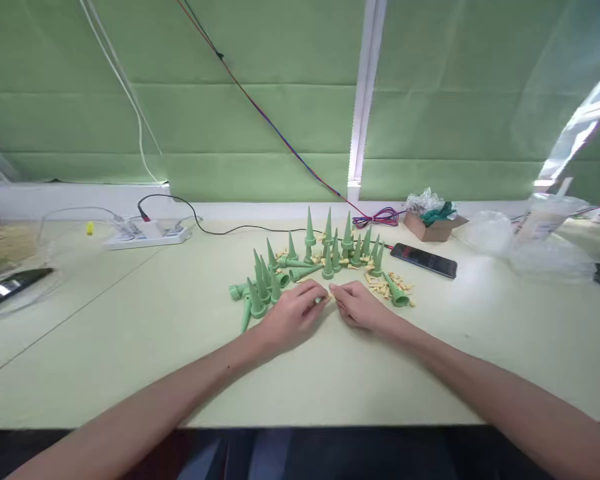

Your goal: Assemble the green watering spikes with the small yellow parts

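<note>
My left hand (296, 311) and my right hand (359, 304) meet near the middle of the table, thumbs and fingers pinched close together. A small yellowish piece (330, 297) shows between the fingertips; its exact shape is too small to tell. Both hands look closed around it. Just beyond them stand several green cones (329, 263), some upright and some lying on their sides. One green cone (395, 291) lies to the right of my right hand, beside a pile of small yellowish pieces (379, 285). More cones (258, 303) are left of my left hand.
Behind on the right lie a black phone (424, 260) and a small cardboard box (434, 228) holding plastic and green stuff. A power strip (149, 235) with a black cable is back left. A cup (543, 217) in clear plastic stands far right; another dark phone (11, 287) lies far left.
</note>
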Demonstrator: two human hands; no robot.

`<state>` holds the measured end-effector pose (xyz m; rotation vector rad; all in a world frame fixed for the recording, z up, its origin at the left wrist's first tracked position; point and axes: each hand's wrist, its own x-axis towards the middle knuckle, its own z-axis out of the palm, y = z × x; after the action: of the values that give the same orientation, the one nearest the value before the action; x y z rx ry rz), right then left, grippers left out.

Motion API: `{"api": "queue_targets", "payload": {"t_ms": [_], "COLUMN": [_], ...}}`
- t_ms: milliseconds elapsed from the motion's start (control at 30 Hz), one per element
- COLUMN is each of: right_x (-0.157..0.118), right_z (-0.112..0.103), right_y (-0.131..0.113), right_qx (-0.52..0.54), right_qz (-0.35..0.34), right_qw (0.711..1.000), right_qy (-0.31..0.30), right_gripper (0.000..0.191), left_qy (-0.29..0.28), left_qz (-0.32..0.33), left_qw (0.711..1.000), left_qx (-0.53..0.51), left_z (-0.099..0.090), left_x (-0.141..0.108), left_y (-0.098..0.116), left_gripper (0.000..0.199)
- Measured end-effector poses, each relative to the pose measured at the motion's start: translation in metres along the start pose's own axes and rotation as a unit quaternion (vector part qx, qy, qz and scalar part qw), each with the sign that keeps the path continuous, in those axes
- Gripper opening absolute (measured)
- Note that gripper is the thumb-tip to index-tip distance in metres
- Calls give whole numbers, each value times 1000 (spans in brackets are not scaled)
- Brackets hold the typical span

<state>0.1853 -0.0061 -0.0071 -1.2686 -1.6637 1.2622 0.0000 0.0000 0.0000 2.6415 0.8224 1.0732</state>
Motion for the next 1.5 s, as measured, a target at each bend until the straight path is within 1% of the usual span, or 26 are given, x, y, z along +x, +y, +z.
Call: {"api": "queue_targets", "payload": {"t_ms": [67,133,167,233,300,400,500,567,667,767,867,933,1033,1233,1400,1500], "right_x": [1,1,-1,-5,-10,-16,-18,-17,-16,-16,-16,-16,-15,-15,-15,-13], "right_z": [0,-1,-1,-1,-1,0,2,2,3,2,1,1,1,4,4,2], "right_y": [0,-1,-2,-6,-10,-13,-13,-12,-11,-10,-9,-9,-8,-9,-9,-8], "right_qx": [2,-18,-40,-95,-128,-127,-134,-145,-161,-170,-180,-187,-187,-175,-172,-175], "right_qz": [-3,-35,-68,-146,-189,-205,-219,-228,-239,-247,-248,-251,-260,-284,-286,-279], "right_qw": [1000,997,993,975,961,961,960,958,953,949,946,944,942,936,935,934], "right_qy": [30,67,93,138,157,138,108,97,95,101,103,104,103,113,122,137], "right_gripper": [53,52,51,46,39,24,12,12,11,11,15,18,17,7,8,9], "left_qy": [18,25,27,17,-6,-51,-75,-84,-97,-104,-109,-112,-112,-122,-135,-129], "left_qz": [-32,-62,-74,-102,-130,-148,-154,-158,-159,-160,-159,-160,-162,-156,-155,-153], "left_qw": [999,997,996,994,990,985,979,974,968,965,961,959,960,966,964,967], "left_qx": [-19,-33,-37,-40,-46,-71,-109,-140,-170,-182,-198,-205,-199,-168,-168,-157], "left_z": [-2,-3,-3,-4,-4,-3,-2,-2,-4,-7,-8,-8,-8,-7,-8,-9], "left_x": [2,4,4,5,5,6,7,8,9,10,12,12,12,10,10,10], "left_y": [-1,-2,-3,-3,-2,-1,-1,0,2,7,9,10,10,12,13,13], "left_gripper": [16,16,17,16,19,21,18,17,15,21,29,28,26,20,24,30]}}
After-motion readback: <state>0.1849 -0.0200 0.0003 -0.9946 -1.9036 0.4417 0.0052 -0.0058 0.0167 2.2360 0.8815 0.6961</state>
